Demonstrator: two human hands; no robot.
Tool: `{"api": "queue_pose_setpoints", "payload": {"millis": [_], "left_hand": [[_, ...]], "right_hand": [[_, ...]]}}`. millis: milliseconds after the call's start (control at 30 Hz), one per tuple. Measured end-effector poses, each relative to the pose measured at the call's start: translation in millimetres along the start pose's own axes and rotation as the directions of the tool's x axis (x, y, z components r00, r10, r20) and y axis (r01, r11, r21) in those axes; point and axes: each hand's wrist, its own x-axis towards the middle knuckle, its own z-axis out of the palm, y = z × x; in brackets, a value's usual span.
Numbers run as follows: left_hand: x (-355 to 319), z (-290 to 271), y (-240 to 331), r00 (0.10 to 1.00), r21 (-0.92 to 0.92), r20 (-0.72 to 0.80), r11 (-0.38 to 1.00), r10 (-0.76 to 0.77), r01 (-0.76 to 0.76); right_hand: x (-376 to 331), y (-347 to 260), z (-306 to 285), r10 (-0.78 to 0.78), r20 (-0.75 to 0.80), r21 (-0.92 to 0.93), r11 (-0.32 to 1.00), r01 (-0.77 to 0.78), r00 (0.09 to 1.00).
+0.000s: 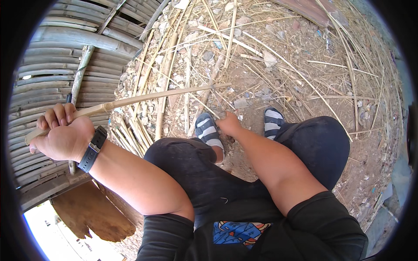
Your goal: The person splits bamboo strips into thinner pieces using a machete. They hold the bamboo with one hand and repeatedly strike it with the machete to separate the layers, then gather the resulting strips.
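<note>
My left hand [65, 132], with a dark watch on its wrist, is at the left with its palm turned up. Its fingers curl round the thick end of a long, pale bamboo strip [161, 95]. The strip has a node near the hand and reaches rightward, its thin end above the ground beyond my feet. My right hand [229, 125] is low between my knees, just past my left foot, its fingers closed. A small greyish end shows at those fingers, but I cannot make out what they hold. The right hand is apart from the strip.
A bamboo slat wall [56, 82] rises on the left. Cut bamboo pieces [130, 135] lie beside it. Long strips, shavings and stones litter the dirt ground [278, 78]. My sandalled feet [273, 122] stand apart. A brown sheet [93, 211] hangs at lower left.
</note>
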Motion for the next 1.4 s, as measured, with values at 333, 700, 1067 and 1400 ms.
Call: {"api": "queue_pose_setpoints", "payload": {"millis": [333, 700, 1067, 1400], "left_hand": [[8, -6, -3, 0.999, -0.054, 0.004, 0.998, -0.043, 0.044], [2, 4, 1, 0.995, -0.074, 0.083, 0.996, -0.048, 0.054], [-8, 15, 3, 0.997, -0.083, -0.074, 0.996, -0.02, 0.014], [-3, 6, -3, 0.999, -0.098, -0.035, 0.995, 0.013, -0.017]], "right_hand": [[-31, -100, 30, -0.556, 0.136, -0.063, 0.821, 0.567, 0.82], [5, -19, 6, -0.124, -0.083, -0.181, 0.978, 0.108, 0.989], [6, 22, 15, -0.325, -0.18, -0.25, 0.928, 0.276, 0.928], [-25, -109, 22, -0.308, 0.036, -0.067, 0.949, 0.31, 0.951]]}}
